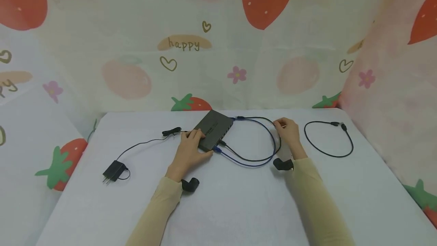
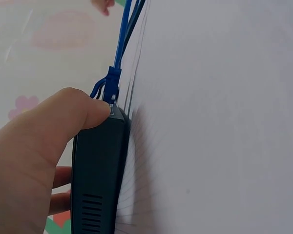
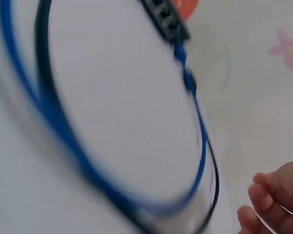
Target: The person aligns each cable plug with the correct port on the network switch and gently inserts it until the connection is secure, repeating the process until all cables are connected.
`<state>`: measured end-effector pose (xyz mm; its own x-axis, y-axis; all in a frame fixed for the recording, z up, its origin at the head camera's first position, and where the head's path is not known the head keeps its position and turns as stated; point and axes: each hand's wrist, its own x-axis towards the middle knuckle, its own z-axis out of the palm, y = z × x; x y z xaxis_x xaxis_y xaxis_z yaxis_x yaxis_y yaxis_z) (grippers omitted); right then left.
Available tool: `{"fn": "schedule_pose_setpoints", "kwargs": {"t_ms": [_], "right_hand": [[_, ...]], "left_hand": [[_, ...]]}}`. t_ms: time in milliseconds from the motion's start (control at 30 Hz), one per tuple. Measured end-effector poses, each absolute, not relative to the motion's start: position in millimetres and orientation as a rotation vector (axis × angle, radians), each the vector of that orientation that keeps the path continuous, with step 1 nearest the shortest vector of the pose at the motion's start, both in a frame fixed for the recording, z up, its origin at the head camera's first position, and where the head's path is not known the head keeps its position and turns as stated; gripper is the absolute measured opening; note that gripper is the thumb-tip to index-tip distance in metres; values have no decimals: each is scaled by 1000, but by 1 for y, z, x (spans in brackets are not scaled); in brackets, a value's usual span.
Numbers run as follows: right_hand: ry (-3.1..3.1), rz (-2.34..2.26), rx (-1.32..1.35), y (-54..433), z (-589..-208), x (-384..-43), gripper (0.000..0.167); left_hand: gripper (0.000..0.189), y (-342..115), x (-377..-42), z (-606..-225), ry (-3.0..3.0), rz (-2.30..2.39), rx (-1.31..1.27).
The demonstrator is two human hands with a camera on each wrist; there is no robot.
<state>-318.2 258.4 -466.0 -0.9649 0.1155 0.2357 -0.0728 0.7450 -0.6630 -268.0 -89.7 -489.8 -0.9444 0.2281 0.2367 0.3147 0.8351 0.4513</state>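
A flat black network switch [image 1: 214, 129] lies at the table's middle, its row of ports facing right. My left hand [image 1: 189, 150] grips its near left end; in the left wrist view the thumb [image 2: 90, 113] presses at the corner beside a blue plug [image 2: 112, 85]. A blue network cable [image 1: 250, 165] loops rightward from this end back to the switch's far end. A black cable [image 1: 246, 159] runs along it, one plug [image 1: 222, 143] at the ports. Its other plug [image 3: 189, 81] sits just past the far blue plug. My right hand [image 1: 288, 134], fingers loosely curled, is beside the loops, apart from them in the right wrist view.
A second black cable [image 1: 327, 154] lies curved at the right. To the left, a black power adapter [image 1: 115, 170] has its thin cord running to a bundled section [image 1: 172, 131] near the switch. A strawberry-patterned backdrop [image 1: 239, 94] borders the white table [image 1: 239, 208].
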Motion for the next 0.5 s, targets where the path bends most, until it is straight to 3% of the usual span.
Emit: {"fn": "schedule_pose_setpoints", "kwargs": {"t_ms": [200,500], "right_hand": [[-2872,855,-362,311,-469,-314,32],[-2831,847,-441,345,-480,-314,33]], "left_hand": [[56,-87,-268,-488,-2840,-746,-421],[57,-88,-268,-490,-2847,-734,-418]]}}
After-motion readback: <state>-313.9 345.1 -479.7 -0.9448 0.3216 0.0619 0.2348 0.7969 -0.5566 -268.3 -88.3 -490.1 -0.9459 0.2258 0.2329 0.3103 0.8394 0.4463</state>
